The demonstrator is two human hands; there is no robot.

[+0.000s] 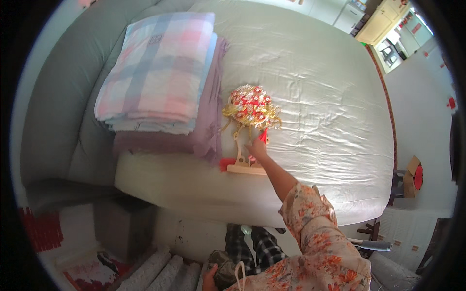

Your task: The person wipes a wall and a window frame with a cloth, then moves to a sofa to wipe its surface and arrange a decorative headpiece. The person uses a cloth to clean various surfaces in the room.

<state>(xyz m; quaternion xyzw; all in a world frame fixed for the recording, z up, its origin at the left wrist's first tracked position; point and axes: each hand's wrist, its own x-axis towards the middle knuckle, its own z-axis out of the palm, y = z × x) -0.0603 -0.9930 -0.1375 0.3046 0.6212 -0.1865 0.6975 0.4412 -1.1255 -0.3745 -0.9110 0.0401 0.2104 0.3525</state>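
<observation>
My right hand (257, 148) reaches over the near part of the bed, touching or just beside a small piece of red cloth (263, 136); its grip is hidden. Under and beside it is a light wooden stand (245, 169) with curved uprights. Beyond lies an ornate headdress-like ornament (251, 105) in red, gold and silver, with gold fringes. A flat red object (228, 164) lies left of the stand's base. My left hand (210, 279), low at the bottom edge and partly cut off, holds a camouflage-patterned fabric item (222, 267) by my lap.
A folded checked blanket (160, 72) lies on a purple cloth (160, 143) at the bed's left. The bed (320, 109) has a pale, wrinkled sheet and a grey padded headboard (58, 109). An open cardboard box (411, 178) stands at the right, and rolled grey material (153, 269) lies bottom left.
</observation>
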